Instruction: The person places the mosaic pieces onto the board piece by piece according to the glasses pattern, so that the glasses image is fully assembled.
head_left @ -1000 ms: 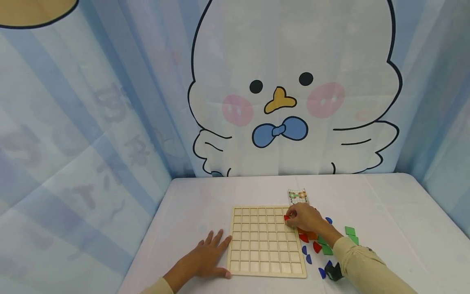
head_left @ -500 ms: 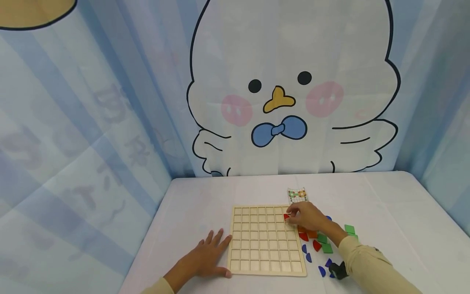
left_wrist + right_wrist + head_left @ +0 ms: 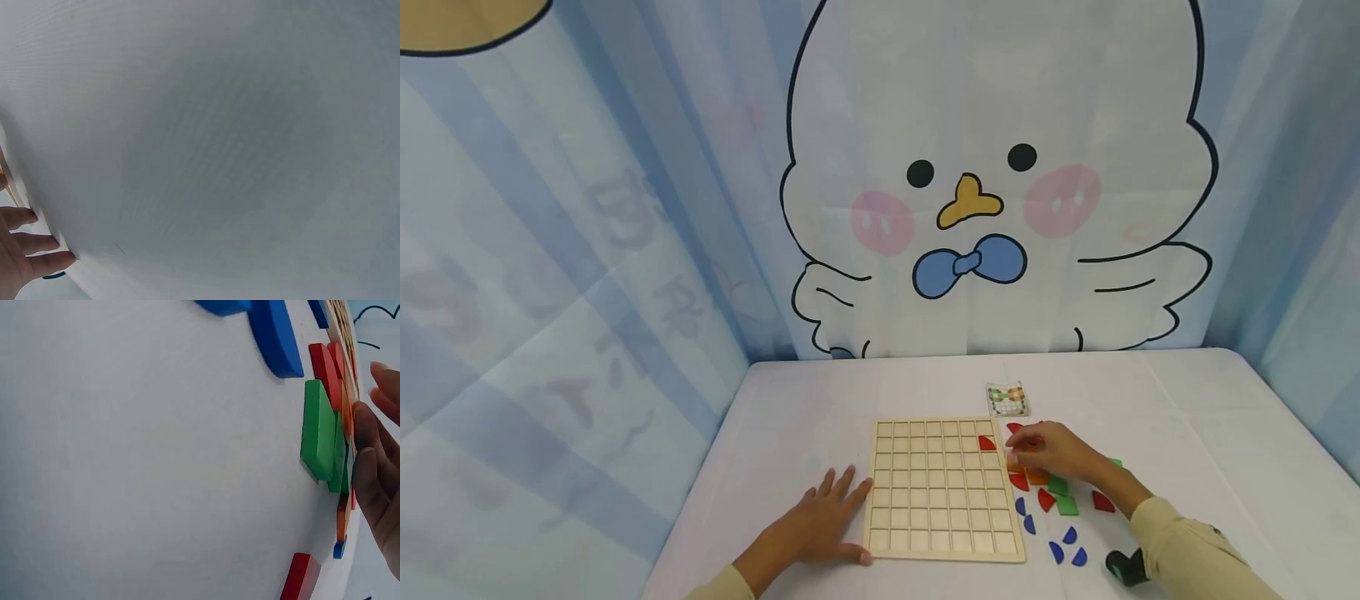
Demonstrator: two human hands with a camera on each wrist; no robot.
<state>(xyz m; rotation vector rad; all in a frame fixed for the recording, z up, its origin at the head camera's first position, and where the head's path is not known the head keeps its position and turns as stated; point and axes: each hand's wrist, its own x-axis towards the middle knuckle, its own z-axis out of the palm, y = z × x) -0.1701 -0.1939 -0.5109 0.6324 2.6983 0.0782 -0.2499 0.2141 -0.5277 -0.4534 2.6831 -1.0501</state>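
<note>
A pale wooden grid board (image 3: 942, 557) lies on the table, with one red quarter-circle piece (image 3: 987, 443) in a cell near its upper right. My left hand (image 3: 820, 525) rests spread along the board's left edge; the left wrist view shows its straight fingers (image 3: 47, 262). Just right of the board, my right hand (image 3: 1054, 450) hovers low over the loose pieces, fingers loosely bent and apart, with nothing visible between them. Orange pieces (image 3: 1037, 477) lie below its fingertips, with green pieces (image 3: 1067, 506) close by. The hand hides part of the pile.
A small printed pattern card (image 3: 1007, 399) lies beyond the board's upper right corner. Blue half-round pieces (image 3: 1056, 552) and red ones (image 3: 1103, 501) are scattered at the right. A black object (image 3: 1126, 568) is at the right sleeve. A curtain (image 3: 970, 317) stands behind the table.
My right hand has let go of the red quarter-circle piece in the board's cell and moved right, off the board to above the loose pieces. The left hand stays put.
</note>
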